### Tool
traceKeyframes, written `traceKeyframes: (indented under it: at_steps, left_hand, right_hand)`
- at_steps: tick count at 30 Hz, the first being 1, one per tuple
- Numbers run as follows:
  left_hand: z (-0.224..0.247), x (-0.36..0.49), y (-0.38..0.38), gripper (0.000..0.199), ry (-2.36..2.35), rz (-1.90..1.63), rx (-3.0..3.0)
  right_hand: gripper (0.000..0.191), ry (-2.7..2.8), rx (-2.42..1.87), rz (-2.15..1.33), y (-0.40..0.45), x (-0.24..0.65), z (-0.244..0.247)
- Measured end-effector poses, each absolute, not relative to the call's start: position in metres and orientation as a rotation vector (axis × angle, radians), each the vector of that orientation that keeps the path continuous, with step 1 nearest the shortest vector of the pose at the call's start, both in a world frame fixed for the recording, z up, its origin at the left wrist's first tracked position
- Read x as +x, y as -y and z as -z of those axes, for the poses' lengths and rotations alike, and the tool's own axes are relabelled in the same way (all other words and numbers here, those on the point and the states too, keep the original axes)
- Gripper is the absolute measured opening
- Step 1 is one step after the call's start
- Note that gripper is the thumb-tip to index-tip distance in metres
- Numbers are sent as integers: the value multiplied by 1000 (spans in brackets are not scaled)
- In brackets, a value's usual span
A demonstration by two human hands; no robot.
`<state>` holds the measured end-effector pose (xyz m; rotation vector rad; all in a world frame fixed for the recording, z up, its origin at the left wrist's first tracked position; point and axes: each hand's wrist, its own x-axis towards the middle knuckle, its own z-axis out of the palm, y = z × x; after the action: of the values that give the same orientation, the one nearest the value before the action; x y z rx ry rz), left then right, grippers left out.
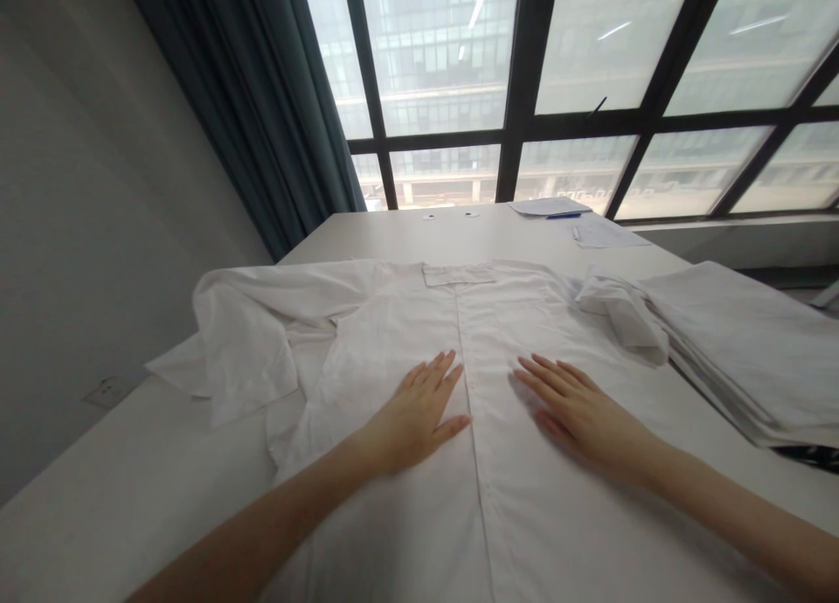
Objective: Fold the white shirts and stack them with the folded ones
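Observation:
A white shirt (419,524) lies spread front side up on the table, its buttoned placket running down the middle and its collar at the far end. Flat on the chest just left of the placket is my left hand (419,415), fingers stretched out. My right hand (577,406) is over the chest to the right of the placket, also with fingers extended; neither hand grips the cloth. The left sleeve (246,350) hangs over toward the table's left edge. On the right, the other sleeve (629,315) is bunched up against folded white cloth.
Folded white cloth (753,341) is stacked at the right side of the white table (393,234). Papers (551,206) and a blue pen (564,215) lie at the far edge. Beyond stand windows (446,52) and a dark curtain (262,96); a wall is at the left.

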<state>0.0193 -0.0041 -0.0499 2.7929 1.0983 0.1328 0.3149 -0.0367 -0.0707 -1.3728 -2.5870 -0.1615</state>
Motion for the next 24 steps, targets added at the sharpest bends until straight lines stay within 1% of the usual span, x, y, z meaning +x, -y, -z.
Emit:
traceKeyframes:
  at_steps: [5,8,11,18,21,24]
  left_hand:
    - [66,47,-20,74,-1176,-93,2868]
    - [72,44,-21,76,-1162,-53,2882]
    - [71,32,-18,76,-1140,-25,2891]
    - [73,-14,-14,72,-1197,-7,2906]
    - [78,-38,-11,70,-1265,-50,2928]
    - [83,-59,-4,69,-1310,-76,2952]
  right_hand:
    - [51,2660,-1318,30,12,274,64]
    - [53,2692,-1341,-113,5,275,68]
    - [55,2673,-1430,-166,5,290,72]
    - [64,2466,-1770,6,13,372,92]
    - [68,2379,-1833,125,18,406,103]
    - [69,2332,-1849,183,22,423,110]
